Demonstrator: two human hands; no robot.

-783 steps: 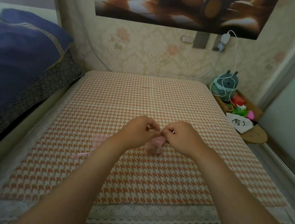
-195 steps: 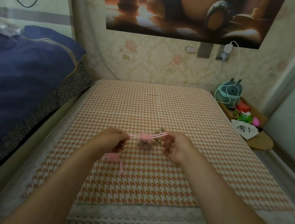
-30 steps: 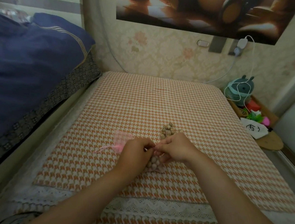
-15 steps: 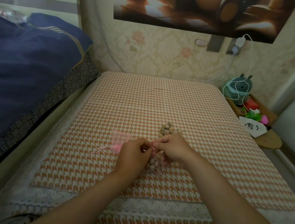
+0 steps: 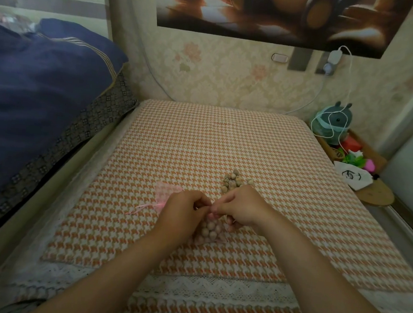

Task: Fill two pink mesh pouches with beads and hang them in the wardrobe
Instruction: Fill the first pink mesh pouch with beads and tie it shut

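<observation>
A pink mesh pouch (image 5: 209,232) full of beige beads lies on the houndstooth mattress (image 5: 212,137) in front of me. My left hand (image 5: 183,212) and my right hand (image 5: 242,208) meet above its top, and both pinch it at the neck where the drawstring sits. A second pink mesh pouch (image 5: 165,194) lies flat to the left of my left hand, its ribbon trailing left. A small pile of loose beads (image 5: 233,182) rests on the mattress just beyond my right hand.
A dark blue duvet (image 5: 39,98) is heaped on the left. At the right, a low wooden shelf (image 5: 375,194) holds a teal toy (image 5: 334,123), a white cable and small colourful items. A poster hangs on the far wall.
Both hands have stayed pinched together over the filled pouch for the last second. Several seconds ago they were apart, pulling the drawstring out to both sides.
</observation>
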